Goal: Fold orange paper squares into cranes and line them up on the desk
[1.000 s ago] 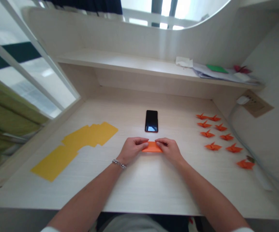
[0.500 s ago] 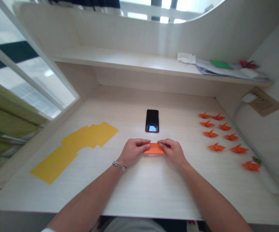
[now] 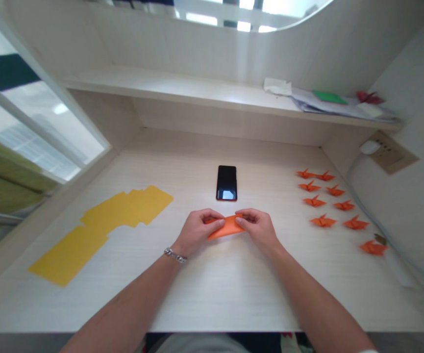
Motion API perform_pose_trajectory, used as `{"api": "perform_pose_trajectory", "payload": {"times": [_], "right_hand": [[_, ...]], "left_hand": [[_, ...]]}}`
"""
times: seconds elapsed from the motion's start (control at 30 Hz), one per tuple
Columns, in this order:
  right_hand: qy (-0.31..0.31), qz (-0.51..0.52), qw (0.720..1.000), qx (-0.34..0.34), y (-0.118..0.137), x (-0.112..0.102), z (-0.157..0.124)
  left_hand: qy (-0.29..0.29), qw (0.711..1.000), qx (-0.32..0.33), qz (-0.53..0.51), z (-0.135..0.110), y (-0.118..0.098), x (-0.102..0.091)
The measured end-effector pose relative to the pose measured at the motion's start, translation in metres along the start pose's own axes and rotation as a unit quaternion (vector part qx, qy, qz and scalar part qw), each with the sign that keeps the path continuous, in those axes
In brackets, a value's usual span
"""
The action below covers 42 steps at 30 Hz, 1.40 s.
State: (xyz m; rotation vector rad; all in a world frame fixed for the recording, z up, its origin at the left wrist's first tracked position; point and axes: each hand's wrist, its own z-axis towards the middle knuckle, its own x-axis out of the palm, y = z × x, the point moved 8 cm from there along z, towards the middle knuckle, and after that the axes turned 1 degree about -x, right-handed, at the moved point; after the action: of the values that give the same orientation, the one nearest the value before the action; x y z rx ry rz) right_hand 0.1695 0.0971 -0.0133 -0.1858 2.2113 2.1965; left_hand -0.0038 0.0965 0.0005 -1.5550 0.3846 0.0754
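Between my two hands is a folded piece of orange paper (image 3: 227, 228), slightly tilted, its right end higher than its left. My left hand (image 3: 198, 228) pinches the left end, thumb on the near face and fingers behind. At the right end my right hand (image 3: 259, 226) grips it the same way, closed on the paper. Just beyond the hands a black phone (image 3: 227, 182) lies flat on the desk. To the right, several folded orange paper cranes (image 3: 323, 221) stand in two rough columns.
Yellow paper sheets (image 3: 68, 255) lie overlapping on the left of the desk (image 3: 197, 299). A shelf (image 3: 182, 88) runs across the back, with papers (image 3: 307, 102) and a green card (image 3: 330, 97) on it. A cable (image 3: 366, 213) drops from the wall socket (image 3: 391, 152) along the right edge.
The orange paper has gone from level to tilted, its left end now lower. Both hands keep their hold on it. The whole view has shifted slightly.
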Motion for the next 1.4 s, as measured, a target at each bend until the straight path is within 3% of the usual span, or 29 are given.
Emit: {"api": "perform_pose_trajectory", "payload": {"times": [0.57, 0.87, 1.1, 1.27, 1.4], "right_hand": [[0.01, 0.137, 0.988, 0.075, -0.008, 0.004, -0.005], [0.01, 0.141, 0.987, 0.082, -0.007, 0.004, -0.005], [0.012, 0.092, 0.994, 0.05, -0.006, 0.003, -0.005], [-0.007, -0.015, 1.0, -0.003, 0.002, -0.003, -0.003], [0.019, -0.125, 0.99, -0.055, 0.018, -0.002, -0.006]], "left_hand": [[0.004, 1.0, -0.021, 0.0, -0.004, -0.003, 0.002], [0.009, 1.0, -0.018, -0.003, -0.005, -0.004, 0.002], [0.009, 1.0, -0.012, 0.002, -0.007, -0.006, 0.003], [0.018, 1.0, -0.013, 0.006, -0.007, -0.008, 0.007], [0.074, 0.997, -0.035, 0.003, -0.007, -0.001, 0.016]]}}
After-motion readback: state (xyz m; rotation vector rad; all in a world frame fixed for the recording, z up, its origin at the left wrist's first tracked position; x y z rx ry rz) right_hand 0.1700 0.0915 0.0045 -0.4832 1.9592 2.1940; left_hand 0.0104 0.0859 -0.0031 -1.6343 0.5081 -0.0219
